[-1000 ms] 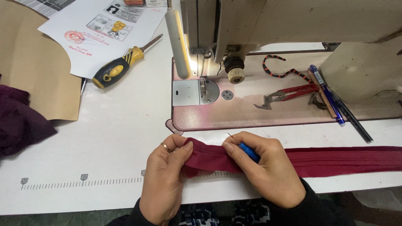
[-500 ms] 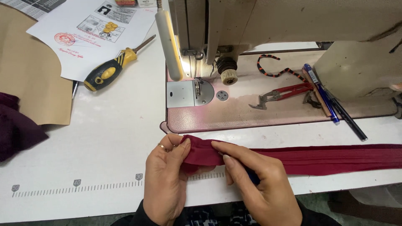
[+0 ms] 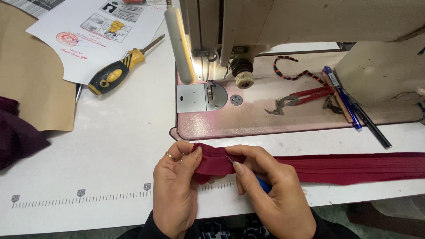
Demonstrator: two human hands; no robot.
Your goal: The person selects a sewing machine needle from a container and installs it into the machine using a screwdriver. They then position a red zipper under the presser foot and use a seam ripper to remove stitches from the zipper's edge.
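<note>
A long dark red fabric strip [image 3: 354, 168] lies along the white table's front edge, running off to the right. My left hand [image 3: 175, 194], with a ring on one finger, pinches the strip's folded left end between thumb and fingers. My right hand [image 3: 274, 194] holds a thin blue-handled pointed tool [image 3: 263, 183] whose metal tip touches the fabric near the fold. Both hands sit just in front of the sewing machine's bed [image 3: 265, 115].
A sewing machine with needle plate [image 3: 201, 97] stands behind. Red thread snips [image 3: 301, 98], pens [image 3: 349, 104] and a striped cord [image 3: 292, 71] lie on its bed. A yellow-black screwdriver [image 3: 115, 73], printed paper [image 3: 97, 31], brown cardboard [image 3: 31, 79] and dark fabric [image 3: 17, 137] lie left.
My hands have shifted slightly along the strip's end; the right hand has turned so that the tool's tip meets the fold. The view has moved a little.
</note>
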